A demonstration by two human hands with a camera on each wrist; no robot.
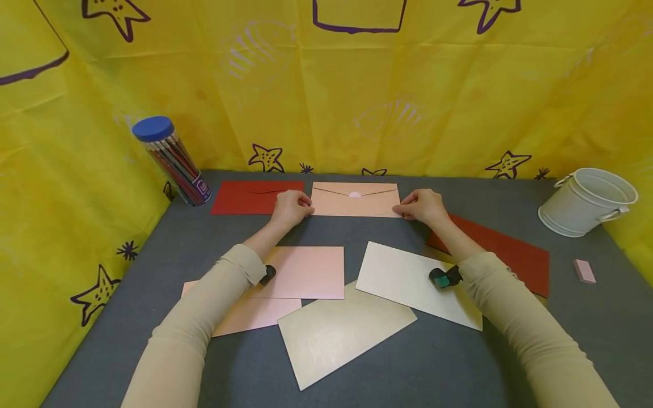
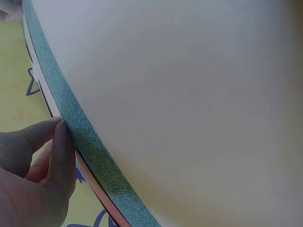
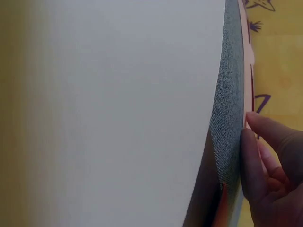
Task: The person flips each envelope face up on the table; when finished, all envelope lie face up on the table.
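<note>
A peach envelope (image 1: 354, 207) with a pointed flap and a small pale round seal lies at the back of the grey table. At its lower left corner, my left hand (image 1: 292, 208) pinches the edge between thumb and fingers. The lower right corner is pinched by my right hand (image 1: 422, 205). Both wrist views show the fingertips of the left hand (image 2: 42, 165) and the right hand (image 3: 272, 163) right at the envelope's thin edge. Just left of it is a red envelope (image 1: 240, 198), partly covered by my left hand.
Nearer me lie pink envelopes (image 1: 311, 272), a cream one (image 1: 347, 331), a white one (image 1: 398, 277) and a darker red one (image 1: 520, 255), partly under my sleeves. A blue-lidded pencil tube (image 1: 176, 164) stands back left. At right are a white bucket (image 1: 576, 204) and a pink eraser (image 1: 584, 271).
</note>
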